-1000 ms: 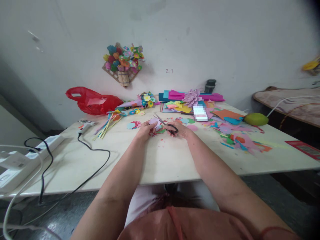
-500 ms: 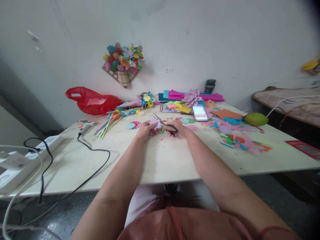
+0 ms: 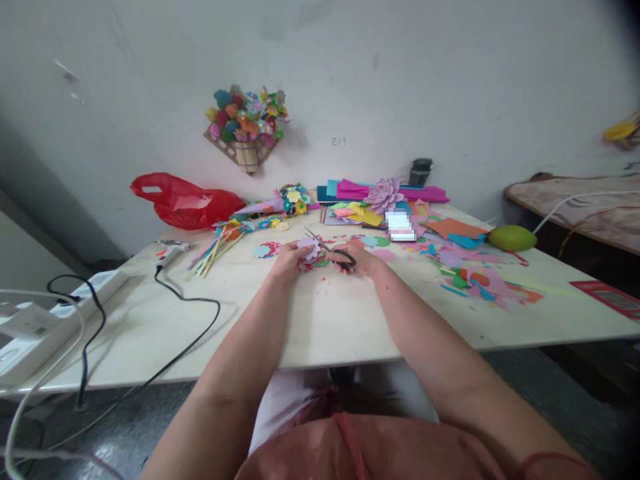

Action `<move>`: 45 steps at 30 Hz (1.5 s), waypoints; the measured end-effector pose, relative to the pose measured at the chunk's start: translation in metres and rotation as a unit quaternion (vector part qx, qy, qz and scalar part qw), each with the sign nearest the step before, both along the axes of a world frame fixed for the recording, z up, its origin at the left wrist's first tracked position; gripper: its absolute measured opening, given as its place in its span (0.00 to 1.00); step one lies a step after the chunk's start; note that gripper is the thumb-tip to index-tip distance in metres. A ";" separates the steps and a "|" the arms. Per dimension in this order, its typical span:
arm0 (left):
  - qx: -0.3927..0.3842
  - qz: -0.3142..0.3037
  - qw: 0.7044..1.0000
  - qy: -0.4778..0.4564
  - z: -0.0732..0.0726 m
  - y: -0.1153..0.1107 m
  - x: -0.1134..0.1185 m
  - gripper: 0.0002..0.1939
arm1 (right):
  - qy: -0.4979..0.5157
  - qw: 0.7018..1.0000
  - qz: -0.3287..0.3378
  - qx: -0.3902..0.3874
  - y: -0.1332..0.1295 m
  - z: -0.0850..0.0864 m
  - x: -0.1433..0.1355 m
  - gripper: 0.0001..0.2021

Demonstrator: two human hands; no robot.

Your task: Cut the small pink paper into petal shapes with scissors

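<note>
My left hand [image 3: 289, 260] pinches a small lilac paper piece [image 3: 309, 249] with a scalloped edge, above the middle of the table. My right hand [image 3: 356, 259] is closed round the black handles of the scissors [image 3: 344, 253]. The scissor blades point up and left, beside the right edge of the lilac paper; whether they touch it is too small to tell. Small red and green scraps lie under and around both hands. A light blue paper piece [image 3: 261, 251] rests to the left of my left hand, and a pink paper round [image 3: 384, 255] to the right of my right hand.
Behind are a red plastic bag [image 3: 193, 205], paper flowers [image 3: 295, 199], coloured sheets and a phone [image 3: 400, 227]. Paper scraps [image 3: 485, 283] and a green oval object [image 3: 513, 238] lie right. A power strip [image 3: 95, 293], a glue gun [image 3: 173, 253] and cables occupy the left.
The lilac paper and the scissor blades have shifted very slightly against each other. Both hands keep their hold and stay in nearly the same place.
</note>
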State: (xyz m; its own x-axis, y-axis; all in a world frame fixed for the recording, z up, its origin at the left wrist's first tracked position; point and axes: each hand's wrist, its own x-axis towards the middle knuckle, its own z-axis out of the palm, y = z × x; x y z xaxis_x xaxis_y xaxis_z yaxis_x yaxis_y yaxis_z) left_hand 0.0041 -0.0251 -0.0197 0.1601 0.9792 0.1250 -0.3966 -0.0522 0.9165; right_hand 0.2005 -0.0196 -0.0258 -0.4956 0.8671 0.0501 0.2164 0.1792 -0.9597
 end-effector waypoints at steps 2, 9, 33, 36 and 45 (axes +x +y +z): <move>-0.003 0.001 1.000 0.001 0.000 0.000 0.000 0.13 | -0.002 1.000 -0.002 -0.002 0.001 -0.001 0.000 0.16; 0.001 0.000 1.000 0.001 -0.003 0.002 -0.001 0.14 | -0.006 1.000 -0.008 -0.011 0.003 -0.002 -0.001 0.15; -0.015 0.006 1.000 -0.015 -0.005 0.003 -0.002 0.10 | 0.023 0.999 -0.017 -0.039 -0.004 0.003 -0.002 0.13; -0.024 0.013 0.999 -0.020 -0.004 0.003 -0.002 0.11 | 0.025 0.999 -0.020 -0.043 -0.005 0.004 -0.003 0.13; -0.036 0.027 0.998 -0.036 -0.004 0.005 -0.002 0.11 | 0.036 0.998 -0.019 -0.047 -0.006 0.006 -0.003 0.12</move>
